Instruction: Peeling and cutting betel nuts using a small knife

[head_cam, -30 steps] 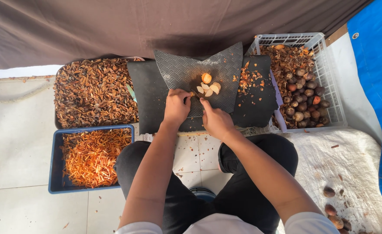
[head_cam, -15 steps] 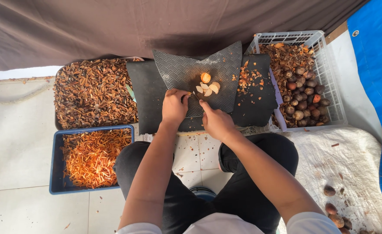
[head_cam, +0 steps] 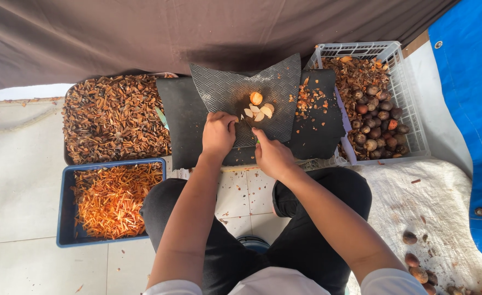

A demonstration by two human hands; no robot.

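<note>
Almost nothing has moved since the earlier frames: both hands stay in the same spot at the centre of the frame on the black textured mat (head_cam: pixel 235 87), only the fingers shifted slightly. Left hand (head_cam: pixel 217 134) is curled closed, knuckles up, pressed on the mat's lower edge; cannot tell what it pinches, if anything. Right hand (head_cam: pixel 271 153) is closed around a small green-handled tool (head_cam: pixel 256 140), only a sliver of it shows, tip pointing up toward the cut pieces. Pale sliced nut pieces (head_cam: pixel 258 112) lie on the mat just above both hands, with one orange halved nut (head_cam: pixel 256 98) touching them on top. Orange scraps (head_cam: pixel 308 98) scattered on the mat to the right. White plastic basket (head_cam: pixel 410 109) at upper right holds whole brown nuts (head_cam: pixel 377 123) and husk bits. Tray of dark brown dried husks (head_cam: pixel 115 117) at left centre. Blue bin (head_cam: pixel 63 207) at lower left holds orange shreds (head_cam: pixel 112 199). A few loose nuts (head_cam: pixel 413 257) on white cloth at lower right. Blue tarp (head_cam: pixel 470 82) along the right edge.
</note>
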